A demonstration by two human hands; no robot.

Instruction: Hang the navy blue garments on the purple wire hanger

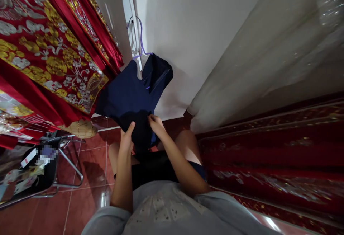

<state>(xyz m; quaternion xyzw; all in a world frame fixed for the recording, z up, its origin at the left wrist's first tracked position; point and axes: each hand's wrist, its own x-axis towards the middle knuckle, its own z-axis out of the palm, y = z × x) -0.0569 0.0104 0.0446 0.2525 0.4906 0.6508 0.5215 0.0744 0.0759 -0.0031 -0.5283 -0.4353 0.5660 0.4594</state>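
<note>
A navy blue garment (129,95) hangs in front of me from a purple hanger (141,39), its neck opening towards the white wall. My left hand (127,136) holds the lower part of the cloth, thumb on top and the other fingers hidden behind it. Close by, my right hand (157,124) pinches the garment's right edge between thumb and fingers. The cloth's lower end falls between my knees in dark shadow.
Red cloth with gold and silver embroidery (57,61) hangs at left. Below it stands a black folding chair (53,177) with papers and small items on it. A white wall (185,41) rises ahead. Plastic-covered material (258,59) and red fabric (268,152) line the right.
</note>
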